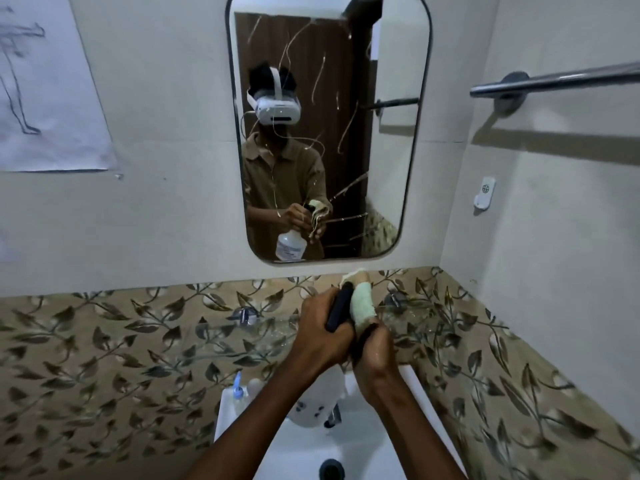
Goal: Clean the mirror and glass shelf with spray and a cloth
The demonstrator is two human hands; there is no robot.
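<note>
The mirror (388,57), a tall rounded rectangle in a thin dark frame, is hanging on the pale wall and showing thin pale streaks running across its upper and middle glass. Just below it the clear glass shelf (221,341) is sitting against the leaf-patterned tiles on metal brackets, its surface looking wet and spotted. The spray bottle (313,403), translucent white with a dark trigger head, is being held upright in front of the shelf, and the pale cloth (362,303), bunched and folded, is sticking up right beside that trigger head.
</note>
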